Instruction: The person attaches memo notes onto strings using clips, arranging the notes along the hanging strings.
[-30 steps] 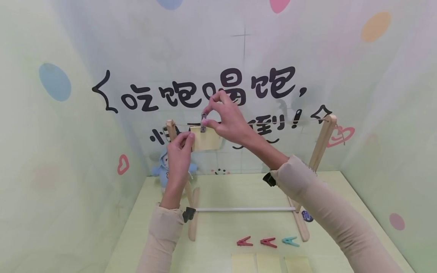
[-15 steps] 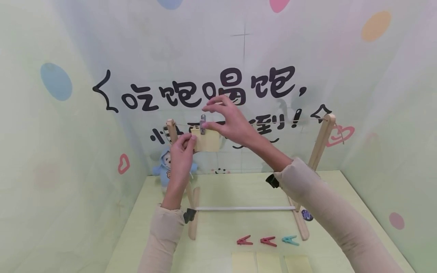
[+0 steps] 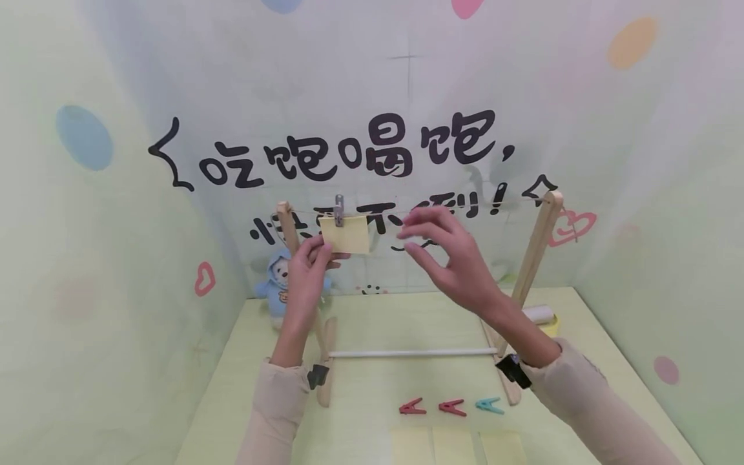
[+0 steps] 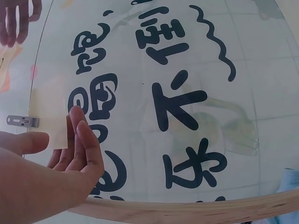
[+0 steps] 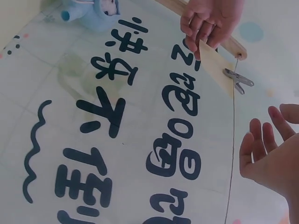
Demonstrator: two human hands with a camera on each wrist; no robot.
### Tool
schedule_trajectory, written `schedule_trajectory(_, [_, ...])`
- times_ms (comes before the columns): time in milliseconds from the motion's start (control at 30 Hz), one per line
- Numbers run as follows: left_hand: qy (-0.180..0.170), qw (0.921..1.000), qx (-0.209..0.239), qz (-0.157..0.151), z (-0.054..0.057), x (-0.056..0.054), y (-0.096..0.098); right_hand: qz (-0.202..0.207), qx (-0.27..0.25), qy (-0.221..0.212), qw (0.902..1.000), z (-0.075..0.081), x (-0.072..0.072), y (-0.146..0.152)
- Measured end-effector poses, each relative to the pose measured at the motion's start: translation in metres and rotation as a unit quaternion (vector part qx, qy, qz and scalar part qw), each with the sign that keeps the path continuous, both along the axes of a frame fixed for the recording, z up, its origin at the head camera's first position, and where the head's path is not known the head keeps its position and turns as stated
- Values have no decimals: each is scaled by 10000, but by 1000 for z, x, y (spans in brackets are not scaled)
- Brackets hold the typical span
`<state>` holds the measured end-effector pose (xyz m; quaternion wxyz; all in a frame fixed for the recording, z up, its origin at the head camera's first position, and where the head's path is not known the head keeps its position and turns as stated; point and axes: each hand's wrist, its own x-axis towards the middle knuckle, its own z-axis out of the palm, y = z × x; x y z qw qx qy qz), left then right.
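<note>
A grey clip (image 3: 339,212) fastens a small pale yellow sheet of paper (image 3: 351,236) to the thin string (image 4: 32,70) near its left end. At the paper's lower left corner is my left hand (image 3: 308,265), its thumb in front of the sheet and its loosely spread fingers behind. The left wrist view shows that thumb overlapping the paper's edge, with the fingers (image 4: 84,144) apart from it. Off to the right of the paper, my right hand (image 3: 450,258) hovers with fingers spread and nothing in it. In the right wrist view the grey clip (image 5: 239,79) straddles the string.
Wooden posts (image 3: 535,252) bear the string, and a white rod (image 3: 413,353) joins their feet. On the table (image 3: 372,394) lie two red clips (image 3: 413,407) and a turquoise clip (image 3: 490,405), with several yellow sheets (image 3: 453,445) in front. A blue-clothed plush toy (image 3: 278,290) stands behind the left post.
My right hand has let go of the grey clip and moved right, away from it. The clip stays on the paper and string. My left fingers have loosened at the paper's corner.
</note>
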<state>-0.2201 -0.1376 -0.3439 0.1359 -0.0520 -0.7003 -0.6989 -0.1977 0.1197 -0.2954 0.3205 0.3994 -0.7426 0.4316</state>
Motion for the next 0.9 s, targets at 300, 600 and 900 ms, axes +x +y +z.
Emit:
schedule_trajectory(300, [67, 10000, 34, -51, -16, 2, -1, -77, 278, -465, 9985, -48, 18, 19])
schedule_trajectory(600, [781, 9941, -731, 184, -65, 25, 7, -445, 610, -967, 9924, -99, 28, 45])
schedule_trajectory(900, [234, 9600, -2782, -206, -177, 89, 30, -439, 830, -1443, 9851, -157, 40, 69])
